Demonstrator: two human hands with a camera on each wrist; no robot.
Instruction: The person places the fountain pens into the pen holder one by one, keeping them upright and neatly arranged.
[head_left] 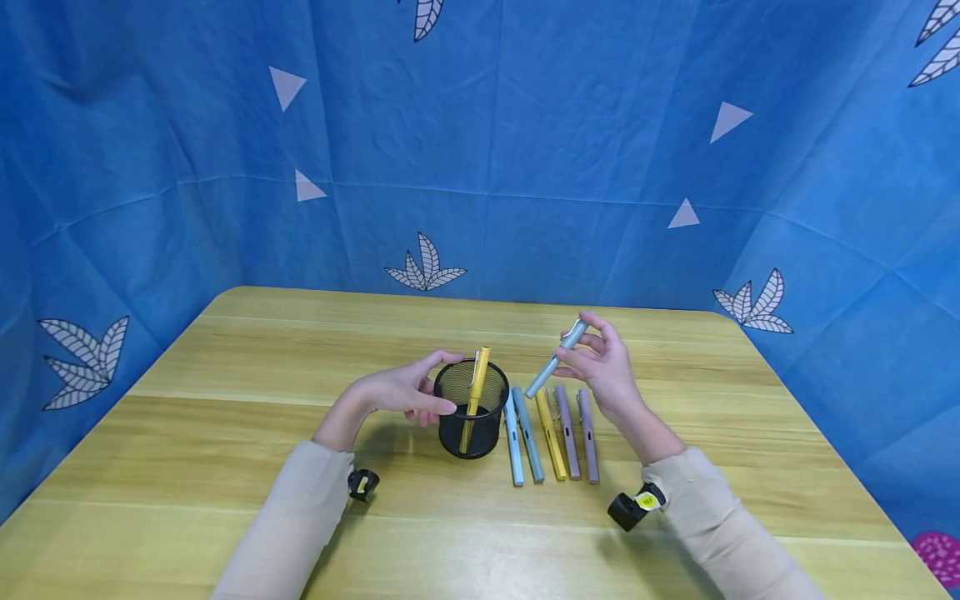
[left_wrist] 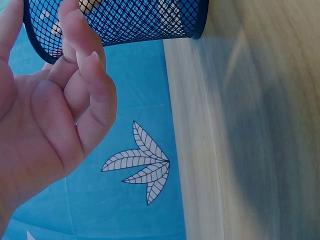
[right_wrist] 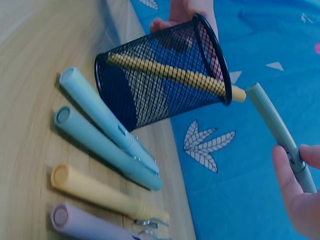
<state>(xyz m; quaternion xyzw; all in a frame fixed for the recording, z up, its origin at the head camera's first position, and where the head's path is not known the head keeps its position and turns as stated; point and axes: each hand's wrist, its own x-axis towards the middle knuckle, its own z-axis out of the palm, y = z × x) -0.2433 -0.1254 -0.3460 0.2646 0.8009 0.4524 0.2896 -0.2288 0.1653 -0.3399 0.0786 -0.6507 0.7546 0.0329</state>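
A black mesh pen holder (head_left: pixel 469 433) stands upright on the table with one yellow pen (head_left: pixel 478 379) leaning inside it. My left hand (head_left: pixel 408 387) grips the holder's left side near the rim, thumb in front and index finger behind. Over the table to the right of the holder, my right hand (head_left: pixel 603 367) pinches a pale blue-green pen (head_left: pixel 557 358), tilted with its clip end up. In the right wrist view, that pen's lower end (right_wrist: pixel 254 87) appears near the holder's mouth. Whether they touch I cannot tell.
Right of the holder lie several pens in a row: a light blue pen (head_left: pixel 513 442), a teal pen (head_left: pixel 528 433), a yellow pen (head_left: pixel 551 433) and two purple pens, one the outermost purple pen (head_left: pixel 588 437). A blue curtain (head_left: pixel 480 167) hangs behind the wooden table (head_left: pixel 187 467).
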